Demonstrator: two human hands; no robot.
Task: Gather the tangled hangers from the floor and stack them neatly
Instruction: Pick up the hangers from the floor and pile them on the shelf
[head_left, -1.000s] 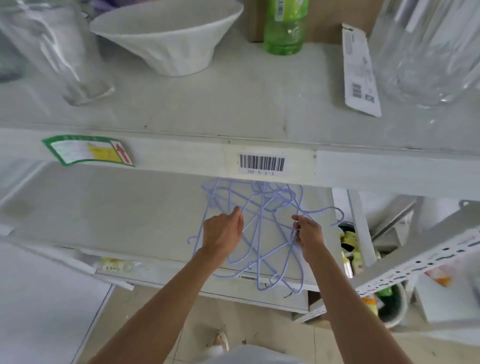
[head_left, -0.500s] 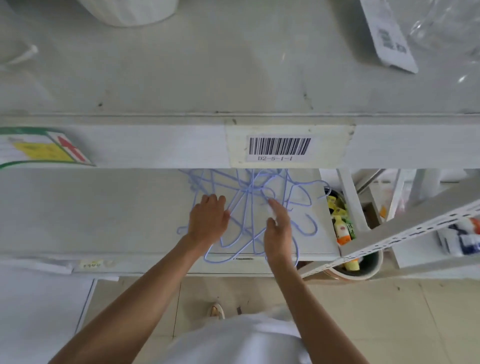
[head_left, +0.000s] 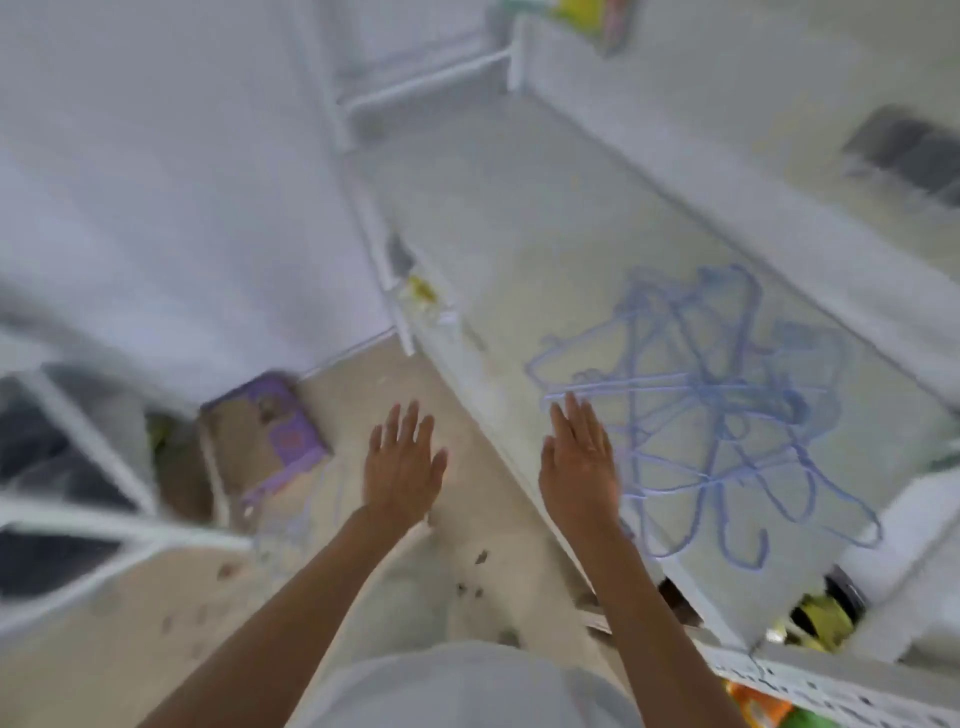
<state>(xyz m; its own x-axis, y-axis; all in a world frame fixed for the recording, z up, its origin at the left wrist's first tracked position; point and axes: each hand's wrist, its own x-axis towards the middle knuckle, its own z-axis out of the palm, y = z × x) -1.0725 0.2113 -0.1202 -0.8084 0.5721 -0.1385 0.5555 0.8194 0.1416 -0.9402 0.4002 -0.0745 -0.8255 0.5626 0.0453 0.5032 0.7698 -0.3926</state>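
Head view, badly blurred: the blue hangers (head_left: 711, 410) lay tangled on a white shelf (head_left: 519, 249). Her right hand (head_left: 579, 462) hung at the shelf's edge beside them, fingers straight, gripping nothing. Her left hand (head_left: 402, 462) spread wide above the floor (head_left: 467, 566), empty.

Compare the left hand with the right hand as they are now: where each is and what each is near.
The left hand hangs over the floor, beside the shelf, clear of the wire; the right hand is over the shelf's front edge, its fingertips at the rim of the blue hanger pile, though blur hides whether they touch it. Both are flat, fingers straight, and hold nothing.
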